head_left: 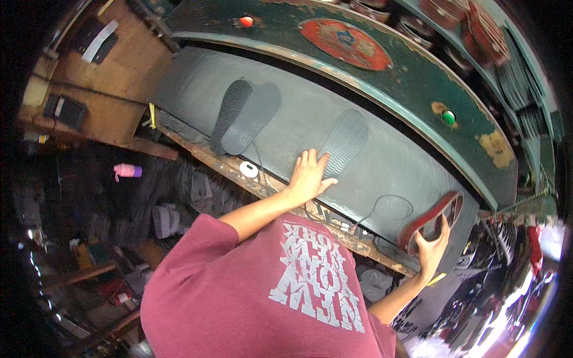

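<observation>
Seemingly light work at both hands.
Left hand's (307,181) fingers rest loosely spread by the gray sole (348,136) on the tabletop (301,107); right hand (432,246) pinches a reddish-brown piece (419,222). Both probably flexible; edges suit gripping.

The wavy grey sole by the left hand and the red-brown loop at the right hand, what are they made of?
The grey sole looks like matte rubber or foam: wavy ridges run across it. The red-brown loop could be leather or plastic: it curves like a bendy band and looks smooth, but it's too small to be sure.
</observation>
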A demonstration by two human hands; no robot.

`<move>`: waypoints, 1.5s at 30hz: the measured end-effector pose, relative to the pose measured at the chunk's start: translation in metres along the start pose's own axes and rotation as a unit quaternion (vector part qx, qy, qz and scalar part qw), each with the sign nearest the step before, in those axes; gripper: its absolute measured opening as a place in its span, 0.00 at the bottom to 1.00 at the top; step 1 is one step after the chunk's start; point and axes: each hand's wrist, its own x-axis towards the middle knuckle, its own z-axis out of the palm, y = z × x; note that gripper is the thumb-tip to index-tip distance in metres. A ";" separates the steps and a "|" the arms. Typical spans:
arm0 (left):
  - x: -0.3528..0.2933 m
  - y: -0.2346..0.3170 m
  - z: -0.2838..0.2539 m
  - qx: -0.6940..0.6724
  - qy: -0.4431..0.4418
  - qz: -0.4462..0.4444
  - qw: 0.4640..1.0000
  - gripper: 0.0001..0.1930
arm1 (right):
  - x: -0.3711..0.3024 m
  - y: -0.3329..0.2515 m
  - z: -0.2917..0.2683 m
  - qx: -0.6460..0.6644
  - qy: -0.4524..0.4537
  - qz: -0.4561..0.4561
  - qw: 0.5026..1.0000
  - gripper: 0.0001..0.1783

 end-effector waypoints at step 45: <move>0.064 -0.044 -0.020 -0.346 -0.378 0.029 0.858 0.39 | 0.010 -0.068 0.169 0.113 -0.281 -0.048 0.952 0.63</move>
